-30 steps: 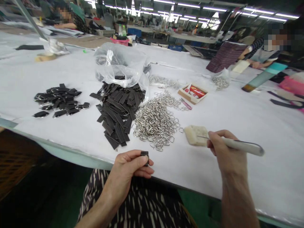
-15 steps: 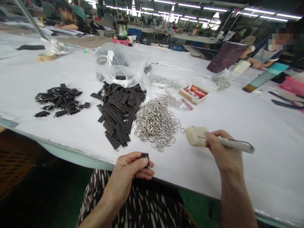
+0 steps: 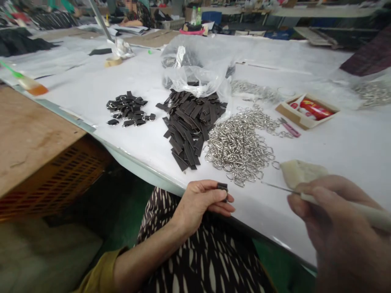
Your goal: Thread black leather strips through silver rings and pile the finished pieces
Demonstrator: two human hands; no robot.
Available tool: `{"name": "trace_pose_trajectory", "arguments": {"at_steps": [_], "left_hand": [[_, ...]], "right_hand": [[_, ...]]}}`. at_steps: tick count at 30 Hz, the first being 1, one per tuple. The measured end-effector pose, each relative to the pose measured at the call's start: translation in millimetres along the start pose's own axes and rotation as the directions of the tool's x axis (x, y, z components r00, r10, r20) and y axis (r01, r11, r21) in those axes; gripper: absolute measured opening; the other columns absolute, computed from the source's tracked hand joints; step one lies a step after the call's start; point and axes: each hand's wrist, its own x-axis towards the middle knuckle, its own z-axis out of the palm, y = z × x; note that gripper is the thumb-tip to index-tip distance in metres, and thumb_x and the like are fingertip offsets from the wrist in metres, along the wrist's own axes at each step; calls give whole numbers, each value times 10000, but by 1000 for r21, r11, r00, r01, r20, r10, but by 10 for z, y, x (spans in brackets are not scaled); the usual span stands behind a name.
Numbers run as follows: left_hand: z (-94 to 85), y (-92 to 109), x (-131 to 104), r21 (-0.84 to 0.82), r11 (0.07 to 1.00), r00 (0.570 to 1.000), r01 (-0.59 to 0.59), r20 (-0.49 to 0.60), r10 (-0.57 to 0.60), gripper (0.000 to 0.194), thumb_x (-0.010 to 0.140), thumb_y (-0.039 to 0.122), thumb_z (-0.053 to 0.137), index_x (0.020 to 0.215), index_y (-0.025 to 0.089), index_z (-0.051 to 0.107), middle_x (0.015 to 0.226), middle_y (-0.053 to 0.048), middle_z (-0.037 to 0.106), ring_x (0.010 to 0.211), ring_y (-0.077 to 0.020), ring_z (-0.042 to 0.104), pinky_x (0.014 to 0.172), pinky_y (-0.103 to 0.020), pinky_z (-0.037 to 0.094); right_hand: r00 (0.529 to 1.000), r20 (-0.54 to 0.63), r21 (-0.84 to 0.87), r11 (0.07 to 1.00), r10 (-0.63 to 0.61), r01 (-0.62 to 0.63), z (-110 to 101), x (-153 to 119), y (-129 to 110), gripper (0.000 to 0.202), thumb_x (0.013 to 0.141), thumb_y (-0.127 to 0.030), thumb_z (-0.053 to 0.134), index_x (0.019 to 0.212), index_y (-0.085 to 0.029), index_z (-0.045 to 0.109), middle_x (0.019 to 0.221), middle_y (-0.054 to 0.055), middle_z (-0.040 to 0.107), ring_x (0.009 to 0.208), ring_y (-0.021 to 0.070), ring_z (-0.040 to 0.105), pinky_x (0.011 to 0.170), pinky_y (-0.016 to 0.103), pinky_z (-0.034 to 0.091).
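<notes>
My left hand [image 3: 204,203] is closed at the table's front edge, pinching a small folded black strip [image 3: 222,186] between thumb and fingers. Whether a ring sits inside the fold is hidden. On the right, my right hand [image 3: 339,215] grips an awl [image 3: 351,205] with a thin metal shaft and a thick whitish handle; its tip points left, apart from the strip. Behind that hand lies a cream-coloured block [image 3: 301,173]. Between the hands and beyond them is a heap of silver D-rings [image 3: 240,146], with a pile of flat dark strips [image 3: 191,122] to its left.
Finished-looking strips with rings [image 3: 128,108] form a small pile at left. Behind stand a clear plastic bag [image 3: 195,61], a tape roll [image 3: 113,61] and a small box [image 3: 308,116] beside pink snips [image 3: 290,128]. An orange crate [image 3: 61,179] is below left. A person sits far back.
The view has turned left and the awl has come off the cream block, moving nearer to me with its tip now bare. My left hand still pinches the folded strip.
</notes>
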Motion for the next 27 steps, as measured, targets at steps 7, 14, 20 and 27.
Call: {"name": "trace_pose_trajectory", "arguments": {"at_steps": [7, 14, 20, 27], "left_hand": [[-51, -3, -3, -30, 1000, 998, 1, 60, 1, 190, 684, 241, 686, 772, 73, 677, 781, -97, 687, 616, -161, 662, 618, -263, 536], [-77, 8, -3, -62, 998, 994, 5, 112, 2, 153, 689, 203, 674, 768, 72, 675, 770, -92, 683, 606, -157, 659, 591, -256, 537], [-77, 27, -22, -90, 996, 991, 28, 133, -15, 141, 688, 191, 667, 769, 76, 670, 767, -88, 683, 608, -157, 663, 578, -248, 540], [-78, 15, -16, -108, 994, 991, 27, 137, -12, 183, 678, 223, 682, 786, 75, 668, 761, -92, 686, 607, -167, 665, 575, -257, 539]], "right_hand": [[979, 205, 83, 996, 7, -24, 363, 28, -76, 247, 721, -291, 605, 520, -201, 493, 475, -3, 436, 452, 111, 395, 364, 211, 251], [938, 285, 70, 972, 197, -225, 454, 7, -38, 238, 708, -352, 629, 572, -207, 498, 514, -5, 479, 514, 119, 416, 412, 209, 309], [915, 325, 93, 955, 237, -280, 476, -21, -21, 259, 713, -372, 636, 583, -203, 489, 499, -15, 456, 489, 98, 385, 410, 195, 287], [915, 279, 85, 941, 292, -326, 559, -69, -63, 245, 700, -373, 642, 585, -212, 497, 526, -5, 448, 526, 118, 390, 424, 221, 264]]}}
